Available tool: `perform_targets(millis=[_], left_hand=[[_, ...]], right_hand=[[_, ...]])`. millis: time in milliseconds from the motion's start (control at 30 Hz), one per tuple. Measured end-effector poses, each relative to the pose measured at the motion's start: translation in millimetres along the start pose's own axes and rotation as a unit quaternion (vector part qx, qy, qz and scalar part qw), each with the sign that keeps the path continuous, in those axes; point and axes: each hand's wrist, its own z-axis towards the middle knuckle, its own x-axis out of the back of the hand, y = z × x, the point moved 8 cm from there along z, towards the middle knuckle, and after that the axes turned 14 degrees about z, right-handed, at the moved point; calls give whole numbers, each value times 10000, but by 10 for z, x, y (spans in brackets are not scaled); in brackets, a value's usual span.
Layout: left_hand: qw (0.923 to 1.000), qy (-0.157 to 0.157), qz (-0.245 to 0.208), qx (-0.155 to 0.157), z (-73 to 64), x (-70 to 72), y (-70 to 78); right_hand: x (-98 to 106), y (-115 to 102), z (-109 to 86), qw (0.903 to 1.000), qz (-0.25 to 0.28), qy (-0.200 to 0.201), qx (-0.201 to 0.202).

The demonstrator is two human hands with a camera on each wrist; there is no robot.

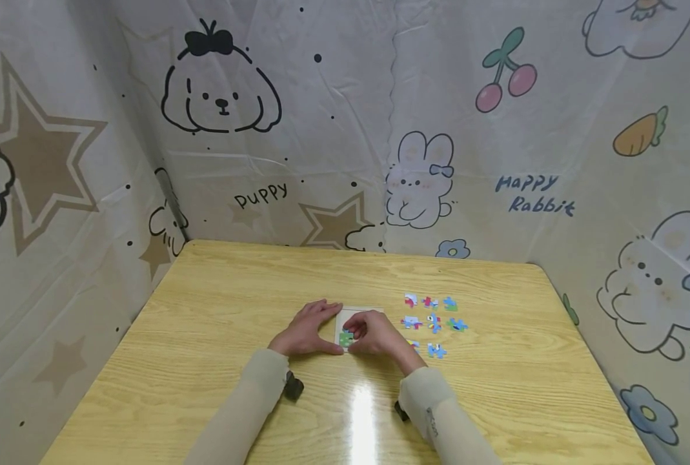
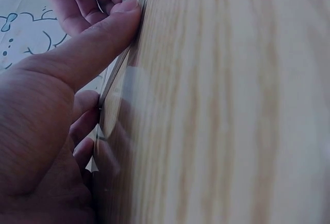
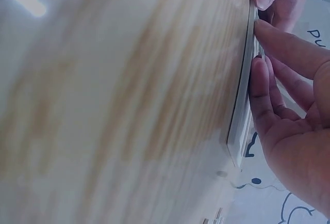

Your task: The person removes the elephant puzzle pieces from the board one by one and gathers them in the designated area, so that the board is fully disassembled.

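A small light puzzle board [image 1: 350,312] lies flat on the table between the hands. Its near left corner bears a green jigsaw piece [image 1: 346,340] with a bit of blue above it. Along the board's left side rests my left hand [image 1: 308,330], fingers stretched to the far corner and thumb reaching along the near edge. My right hand [image 1: 376,332] is over the board, thumb and fingers bent together at a puzzle piece, mostly hidden by the fingers. In the right wrist view the board's edge [image 3: 241,105] passes beside the right fingertips.
To the right of the board lie several loose jigsaw pieces [image 1: 434,322] in rough rows, some partly behind the right wrist. The wooden table [image 1: 223,284] reaches to a printed cloth [image 1: 333,148] hanging at the back and sides.
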Motion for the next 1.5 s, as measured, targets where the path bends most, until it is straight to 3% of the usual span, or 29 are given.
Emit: perform_targets(millis=[800, 1133, 1500], left_hand=[[9999, -63, 74, 73, 17, -24, 19], [9997, -82, 96, 219, -8, -37, -20], [9997, -69, 116, 199, 28, -36, -14]], right_hand=[[93, 65, -96, 9999, 131, -16, 52], [176, -31, -159, 9997, 210, -26, 79], [444, 34, -341, 9995, 228, 223, 13]])
